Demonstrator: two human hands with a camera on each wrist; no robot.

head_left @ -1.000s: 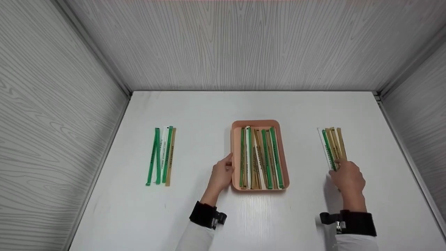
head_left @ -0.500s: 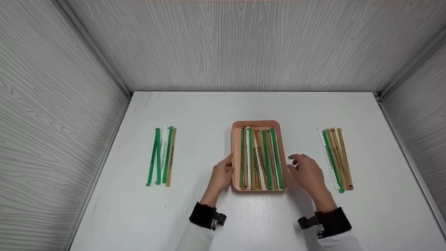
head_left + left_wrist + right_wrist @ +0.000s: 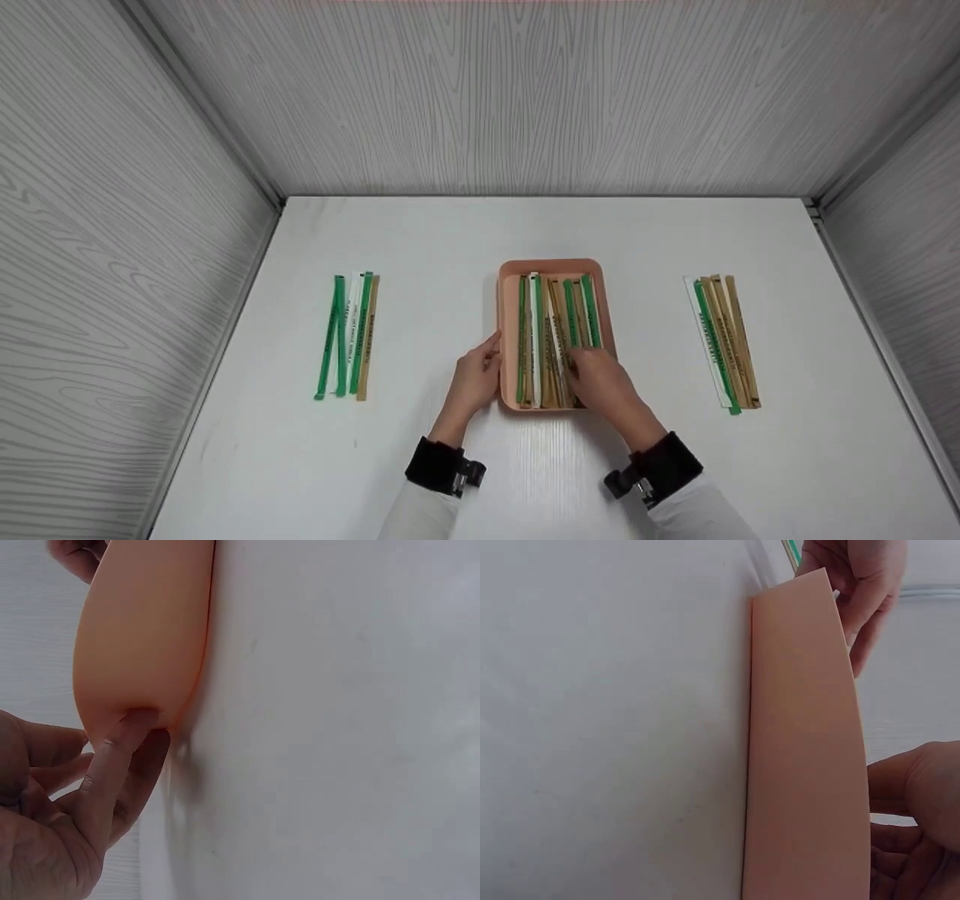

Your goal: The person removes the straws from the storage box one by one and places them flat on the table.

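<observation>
A pink tray on the white table holds several long, thin printed sticks that look like wrapped straws, in green, white and tan. My left hand grips the tray's left side; in the left wrist view its fingers press the outer wall near a corner. My right hand is inside the tray's right half, fingers bent down over the green and tan straws there. The right wrist view shows the right hand with its fingertips hidden behind the tray wall, so I cannot tell whether it pinches a straw.
To the left lies a group of green, white and tan straws. Another group of straws lies slanted on the right. Grey wood-grain panels enclose the table at the back and both sides.
My right hand has left the right-hand straws, moved left past the tray's right rim and come down among the straws inside. The left hand stays on the tray.
</observation>
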